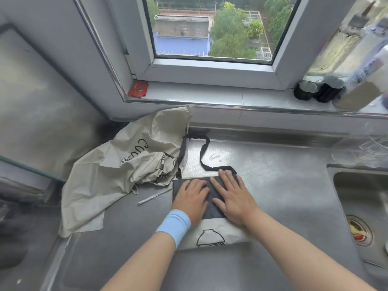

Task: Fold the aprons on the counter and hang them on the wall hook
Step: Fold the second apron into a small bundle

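Hands flat, fingers spread and grasping nothing: your left hand (192, 197) and right hand (233, 198) press the folded apron (212, 232) onto the bench (283, 185); beyond them its black strap (204, 153) trails, the crumpled beige apron (117, 171) far left

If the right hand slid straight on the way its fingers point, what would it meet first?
The right hand lies flat on the folded dark grey apron, fingers pointing away and slightly left. Just past the fingertips lies the black apron strap; that comes first, then bare steel counter.
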{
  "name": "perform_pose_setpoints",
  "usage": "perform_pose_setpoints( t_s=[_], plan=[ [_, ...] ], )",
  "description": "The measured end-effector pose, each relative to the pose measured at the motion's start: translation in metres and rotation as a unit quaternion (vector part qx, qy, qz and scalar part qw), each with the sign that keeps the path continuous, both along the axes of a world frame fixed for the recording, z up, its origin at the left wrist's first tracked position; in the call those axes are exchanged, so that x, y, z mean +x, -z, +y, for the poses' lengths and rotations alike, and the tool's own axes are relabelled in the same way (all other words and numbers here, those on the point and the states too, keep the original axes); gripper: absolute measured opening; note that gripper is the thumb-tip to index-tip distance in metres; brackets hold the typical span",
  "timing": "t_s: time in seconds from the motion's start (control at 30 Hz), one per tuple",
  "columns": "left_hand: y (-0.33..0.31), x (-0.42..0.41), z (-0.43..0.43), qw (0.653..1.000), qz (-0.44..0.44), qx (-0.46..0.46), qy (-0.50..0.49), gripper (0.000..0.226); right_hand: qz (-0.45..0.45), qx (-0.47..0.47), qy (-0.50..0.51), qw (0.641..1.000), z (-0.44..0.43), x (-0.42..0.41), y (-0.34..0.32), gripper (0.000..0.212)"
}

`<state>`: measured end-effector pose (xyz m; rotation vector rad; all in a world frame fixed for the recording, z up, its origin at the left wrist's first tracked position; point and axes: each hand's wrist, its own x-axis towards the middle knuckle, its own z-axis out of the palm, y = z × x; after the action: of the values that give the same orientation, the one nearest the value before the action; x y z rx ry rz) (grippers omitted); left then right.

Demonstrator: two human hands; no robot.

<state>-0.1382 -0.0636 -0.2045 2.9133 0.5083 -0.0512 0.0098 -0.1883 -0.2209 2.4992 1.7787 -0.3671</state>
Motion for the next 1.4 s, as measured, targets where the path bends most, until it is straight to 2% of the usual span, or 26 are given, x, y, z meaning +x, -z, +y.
perform_pose_setpoints(
  t_s=[0.07,0.1,0.2,0.37,0.43,0.5,0.53,0.6,0.7,0.77,0.8,0.87,0.93,1.0,1.07,1.2,1.3,1.4],
  plan=[
    [0.004,-0.016,-0.007,0.994,0.109,-0.018,-0.024,0.066,-0.02,-0.002,0.001,1.0,0.001,0.0,0.002,0.071],
    [0.006,-0.022,-0.006,0.99,0.136,-0.013,-0.044,0.072,-0.033,-0.004,0.005,0.999,0.001,-0.002,0.003,0.071],
    [0.008,-0.034,-0.003,0.985,0.16,0.015,-0.068,0.077,-0.071,0.005,0.021,0.997,0.002,-0.013,0.001,0.07],
    [0.003,-0.032,-0.011,0.979,0.175,0.075,-0.072,0.082,-0.014,0.061,-0.015,0.998,-0.022,-0.05,-0.001,0.062],
    [-0.001,-0.032,-0.015,0.986,0.133,0.075,-0.065,0.073,-0.013,0.047,-0.024,0.999,-0.037,-0.051,0.004,0.061],
    [-0.004,-0.041,-0.023,0.994,0.067,0.089,-0.013,0.033,-0.02,0.032,-0.004,0.999,-0.047,-0.048,0.003,0.061],
    [-0.003,-0.048,-0.025,0.995,0.037,0.094,0.002,0.023,-0.02,0.03,0.0,0.999,-0.05,-0.047,0.001,0.061],
    [0.003,-0.064,-0.027,0.997,-0.015,0.075,-0.016,0.026,-0.001,0.021,-0.015,1.0,-0.059,-0.047,-0.006,0.065],
    [-0.001,-0.082,-0.026,0.999,-0.01,0.01,-0.051,0.028,0.023,-0.011,-0.091,0.996,-0.079,-0.044,-0.016,0.087],
    [-0.011,-0.087,-0.025,0.998,0.046,-0.022,-0.04,0.051,0.017,-0.027,-0.108,0.994,-0.087,-0.041,-0.026,0.099],
    [-0.017,-0.088,-0.025,0.996,0.067,-0.042,-0.037,0.065,0.011,-0.028,-0.112,0.993,-0.088,-0.04,-0.029,0.098],
    [-0.03,-0.089,-0.023,0.992,0.101,-0.073,-0.028,0.085,-0.009,-0.031,-0.144,0.989,-0.084,-0.037,-0.033,0.08],
    [-0.037,-0.089,-0.017,0.986,0.141,-0.088,-0.014,0.093,-0.023,-0.044,-0.167,0.985,-0.076,-0.033,-0.04,0.058],
    [-0.043,-0.087,-0.008,0.981,0.166,-0.097,0.003,0.09,-0.003,-0.028,-0.112,0.993,-0.068,-0.03,-0.05,0.037],
    [-0.049,-0.082,0.001,0.98,0.161,-0.115,0.0,0.07,0.047,-0.005,-0.016,0.999,-0.058,-0.025,-0.061,0.02],
    [-0.056,-0.07,0.022,0.956,0.128,-0.224,-0.136,0.005,0.133,0.043,0.112,0.984,-0.046,-0.007,-0.07,0.025],
    [-0.052,-0.067,0.033,0.928,0.068,-0.282,-0.234,0.018,0.205,0.05,0.187,0.959,-0.044,0.009,-0.07,0.01],
    [-0.047,-0.06,0.04,0.919,0.068,-0.28,-0.267,0.028,0.26,0.077,0.25,0.93,-0.039,0.023,-0.068,0.008]
  ],
)
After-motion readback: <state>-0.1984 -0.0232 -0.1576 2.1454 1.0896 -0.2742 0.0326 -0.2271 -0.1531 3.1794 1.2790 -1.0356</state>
